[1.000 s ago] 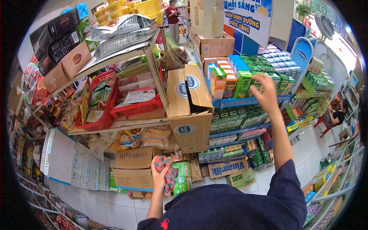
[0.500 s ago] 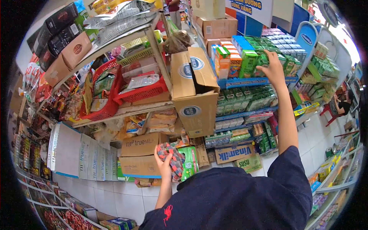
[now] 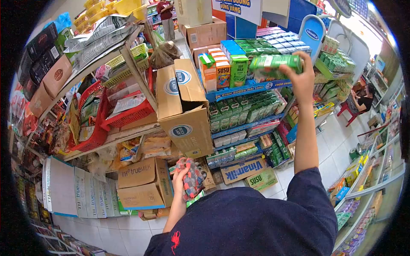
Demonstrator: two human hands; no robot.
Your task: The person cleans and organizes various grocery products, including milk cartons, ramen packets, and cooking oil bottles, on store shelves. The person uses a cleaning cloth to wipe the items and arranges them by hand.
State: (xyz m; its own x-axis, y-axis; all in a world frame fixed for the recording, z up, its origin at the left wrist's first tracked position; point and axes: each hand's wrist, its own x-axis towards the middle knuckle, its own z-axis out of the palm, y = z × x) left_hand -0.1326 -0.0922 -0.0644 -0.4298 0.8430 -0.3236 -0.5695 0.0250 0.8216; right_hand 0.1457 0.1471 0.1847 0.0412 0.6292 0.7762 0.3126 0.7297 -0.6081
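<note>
At the display shelf's upper tier, my right hand (image 3: 302, 81) is closed on the end of a green pack of drink cartons (image 3: 273, 62). The pack is tilted sideways in front of the stacked cartons, beside an upright green soy milk carton (image 3: 238, 70). Low on the left, my left hand (image 3: 179, 184) is wrapped round a bunched red and grey patterned cloth (image 3: 191, 176). Just left of that hand is a TH true Milk cardboard box (image 3: 139, 194).
Orange Susu cartons (image 3: 222, 72) stand at the display's left end. Below are rows of green cartons (image 3: 232, 115). An open Dutch Lady box (image 3: 183, 130) and red baskets (image 3: 128, 113) lie further left. One person (image 3: 363, 100) sits at right; another person (image 3: 165, 17) stands behind.
My right hand, earlier reaching over the green cartons with fingers apart, now grips a green pack lifted from among them. The view has shifted right; my left hand keeps the cloth.
</note>
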